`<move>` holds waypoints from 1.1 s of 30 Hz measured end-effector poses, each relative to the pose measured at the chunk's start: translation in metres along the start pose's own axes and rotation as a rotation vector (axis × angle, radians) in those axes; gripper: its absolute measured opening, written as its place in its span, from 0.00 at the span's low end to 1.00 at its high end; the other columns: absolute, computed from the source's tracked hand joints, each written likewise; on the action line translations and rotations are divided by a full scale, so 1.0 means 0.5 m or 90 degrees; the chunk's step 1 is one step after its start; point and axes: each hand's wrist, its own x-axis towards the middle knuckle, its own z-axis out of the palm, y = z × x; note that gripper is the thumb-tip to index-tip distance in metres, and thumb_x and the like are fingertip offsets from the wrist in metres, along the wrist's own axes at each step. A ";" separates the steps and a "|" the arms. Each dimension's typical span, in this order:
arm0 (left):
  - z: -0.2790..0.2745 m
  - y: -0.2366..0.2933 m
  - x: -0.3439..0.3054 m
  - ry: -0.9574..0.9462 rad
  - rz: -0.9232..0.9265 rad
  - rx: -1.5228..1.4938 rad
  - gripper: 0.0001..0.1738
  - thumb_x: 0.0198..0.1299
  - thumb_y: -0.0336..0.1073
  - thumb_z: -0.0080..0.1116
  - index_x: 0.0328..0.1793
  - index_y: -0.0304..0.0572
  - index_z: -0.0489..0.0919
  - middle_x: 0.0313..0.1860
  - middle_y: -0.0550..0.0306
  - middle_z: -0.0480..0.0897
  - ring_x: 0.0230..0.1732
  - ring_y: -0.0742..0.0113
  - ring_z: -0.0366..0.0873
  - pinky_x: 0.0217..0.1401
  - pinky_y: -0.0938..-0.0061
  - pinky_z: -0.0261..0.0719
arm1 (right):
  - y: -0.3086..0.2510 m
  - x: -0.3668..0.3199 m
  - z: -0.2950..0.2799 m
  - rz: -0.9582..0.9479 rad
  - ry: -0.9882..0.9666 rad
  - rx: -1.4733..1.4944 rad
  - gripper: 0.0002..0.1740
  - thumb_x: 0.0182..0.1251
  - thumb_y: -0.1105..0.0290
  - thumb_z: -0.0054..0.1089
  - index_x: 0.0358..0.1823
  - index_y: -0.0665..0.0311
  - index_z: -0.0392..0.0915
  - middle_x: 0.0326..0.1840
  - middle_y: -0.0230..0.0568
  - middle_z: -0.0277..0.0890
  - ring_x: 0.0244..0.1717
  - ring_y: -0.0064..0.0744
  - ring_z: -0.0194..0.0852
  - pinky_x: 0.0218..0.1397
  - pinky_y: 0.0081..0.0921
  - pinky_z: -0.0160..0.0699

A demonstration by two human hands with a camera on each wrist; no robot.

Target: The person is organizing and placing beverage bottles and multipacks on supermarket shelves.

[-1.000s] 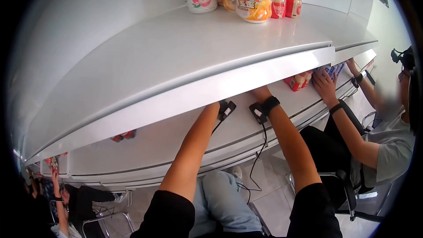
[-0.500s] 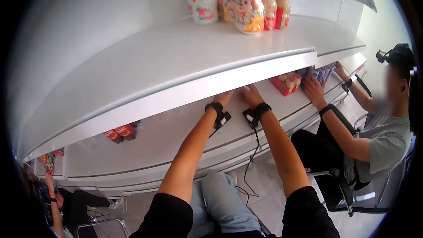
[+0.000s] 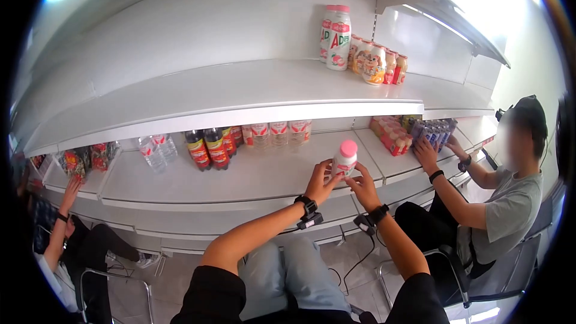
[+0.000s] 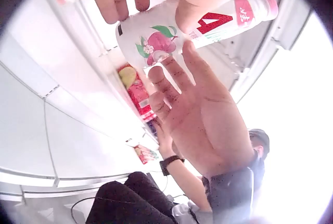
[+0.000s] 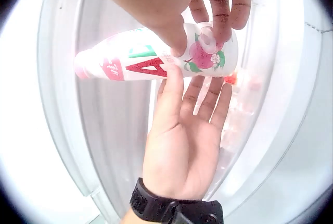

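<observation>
A white drink bottle (image 3: 344,162) with a pink cap stands upright between my hands, above the front of the lower shelf (image 3: 264,180). My left hand (image 3: 321,181) holds its left side, with the thumb on the front. From the other side my right hand (image 3: 363,187) grips it, thumb and fingers against its lower part. The right wrist view shows a red letter A and a printed peach on the bottle (image 5: 140,67), with the left hand's (image 5: 179,130) thumb on the label. Seen from the left wrist, the right hand's (image 4: 203,109) fingertips are at the label.
Cola-like dark bottles (image 3: 216,147) and clear water bottles (image 3: 279,135) stand at the back of the lower shelf. Red-and-cream packs (image 3: 393,135) are at right. Similar pink-capped bottles (image 3: 339,39) stand on the upper shelf (image 3: 240,93). A seated person (image 3: 510,174) works at the right.
Both hands, earlier partly hidden under the upper shelf's edge, now show fully and hold the bottle. The head view has shifted, showing more of both shelves.
</observation>
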 end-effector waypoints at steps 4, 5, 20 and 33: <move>-0.060 0.204 -0.057 -0.008 0.070 0.015 0.31 0.59 0.39 0.65 0.66 0.45 0.66 0.55 0.53 0.70 0.57 0.61 0.72 0.57 0.64 0.73 | -0.153 -0.069 0.005 -0.125 0.017 -0.034 0.30 0.61 0.74 0.65 0.66 0.62 0.66 0.60 0.41 0.67 0.41 0.25 0.75 0.39 0.20 0.76; -0.075 0.250 -0.061 -0.007 0.102 0.023 0.30 0.59 0.38 0.65 0.66 0.45 0.67 0.56 0.53 0.70 0.57 0.62 0.72 0.57 0.65 0.72 | -0.197 -0.075 0.004 -0.160 0.021 -0.033 0.30 0.61 0.73 0.65 0.65 0.63 0.67 0.60 0.41 0.67 0.41 0.25 0.75 0.38 0.19 0.76; -0.174 0.581 0.296 -0.091 0.067 0.058 0.32 0.62 0.48 0.62 0.65 0.37 0.65 0.56 0.51 0.76 0.53 0.64 0.77 0.52 0.68 0.77 | -0.574 0.180 -0.055 -0.256 0.073 0.028 0.23 0.69 0.68 0.57 0.62 0.69 0.69 0.40 0.35 0.75 0.33 0.20 0.76 0.31 0.17 0.72; -0.194 0.463 0.557 -0.190 -0.133 0.169 0.32 0.62 0.49 0.61 0.67 0.43 0.66 0.54 0.53 0.77 0.51 0.65 0.76 0.48 0.62 0.83 | -0.404 0.435 -0.044 -0.283 0.076 -0.150 0.31 0.62 0.66 0.58 0.62 0.78 0.64 0.45 0.55 0.73 0.51 0.46 0.73 0.55 0.35 0.71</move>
